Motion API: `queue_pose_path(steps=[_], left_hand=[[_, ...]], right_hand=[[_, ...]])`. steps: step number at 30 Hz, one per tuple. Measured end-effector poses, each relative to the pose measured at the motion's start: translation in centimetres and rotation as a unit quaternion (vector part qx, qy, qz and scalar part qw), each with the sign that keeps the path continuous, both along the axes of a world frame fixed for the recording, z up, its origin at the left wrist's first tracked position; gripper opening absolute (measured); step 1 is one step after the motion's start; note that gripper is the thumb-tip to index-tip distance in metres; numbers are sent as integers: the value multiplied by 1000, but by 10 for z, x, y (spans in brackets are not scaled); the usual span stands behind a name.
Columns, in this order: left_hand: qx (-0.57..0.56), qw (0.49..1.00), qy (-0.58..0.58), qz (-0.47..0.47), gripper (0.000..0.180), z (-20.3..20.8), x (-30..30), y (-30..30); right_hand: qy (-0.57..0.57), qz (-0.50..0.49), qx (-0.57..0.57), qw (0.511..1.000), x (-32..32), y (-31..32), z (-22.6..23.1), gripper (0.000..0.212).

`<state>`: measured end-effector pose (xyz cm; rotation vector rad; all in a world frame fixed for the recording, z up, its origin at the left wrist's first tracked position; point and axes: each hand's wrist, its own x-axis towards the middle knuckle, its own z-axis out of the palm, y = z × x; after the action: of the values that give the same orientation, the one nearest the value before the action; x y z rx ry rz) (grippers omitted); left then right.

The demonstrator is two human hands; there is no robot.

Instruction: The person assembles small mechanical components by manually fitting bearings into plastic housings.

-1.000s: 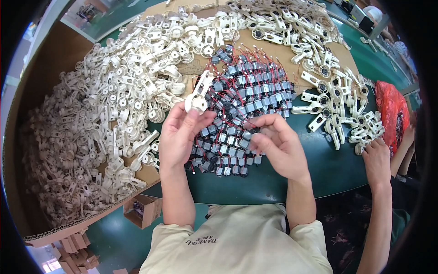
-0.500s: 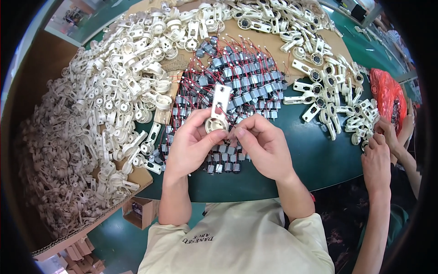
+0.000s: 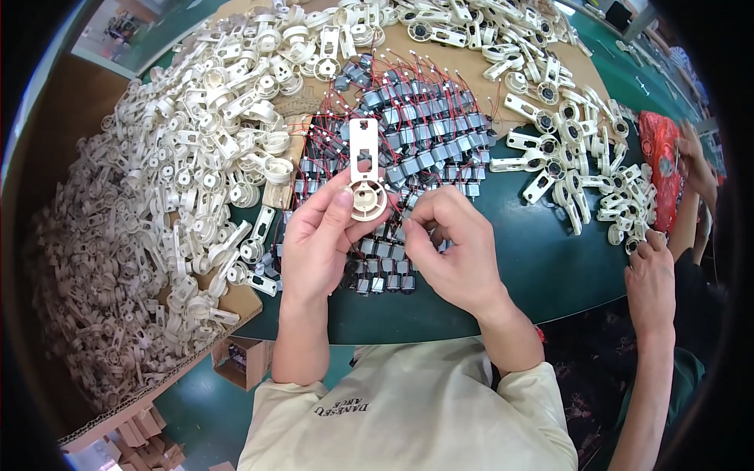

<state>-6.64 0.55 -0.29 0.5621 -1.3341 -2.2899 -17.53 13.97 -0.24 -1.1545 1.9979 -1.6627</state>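
Observation:
My left hand (image 3: 318,235) grips a cream plastic housing (image 3: 364,149) with a flat slotted arm and a round ring at its lower end. The arm points away from me and the open side of the ring faces up. Just right of the ring, my right hand (image 3: 455,247) is closed, thumb against curled forefinger; a bit of thin red wire shows by its fingertips, but I cannot make out what they hold. Beneath and beyond both hands lie rows of small grey motors (image 3: 424,133) with red wires and white plugs.
A large heap of cream housings (image 3: 212,157) fills the left, spilling from a cardboard box (image 3: 157,385). More housings with dark round centres (image 3: 550,149) lie at right on the green table (image 3: 542,267). A co-worker's hands (image 3: 652,275) are near a red plastic bag (image 3: 660,157).
The housing has turned so its ring faces up and has shifted slightly left. My right hand has drawn a little away from it. A co-worker's hand has moved up beside the red bag.

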Motion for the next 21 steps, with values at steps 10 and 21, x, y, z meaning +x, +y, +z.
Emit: queue_pose_path(steps=[10, 21], left_hand=[[51, 999, 19, -3, 42, 1, -1, 3], [9, 999, 14, -38, 37, -9, 1, 7]], right_hand=[[14, 50, -21, 998, 2, 1, 2, 10], [-258, 17, -12, 966, -2, 2, -7, 22]])
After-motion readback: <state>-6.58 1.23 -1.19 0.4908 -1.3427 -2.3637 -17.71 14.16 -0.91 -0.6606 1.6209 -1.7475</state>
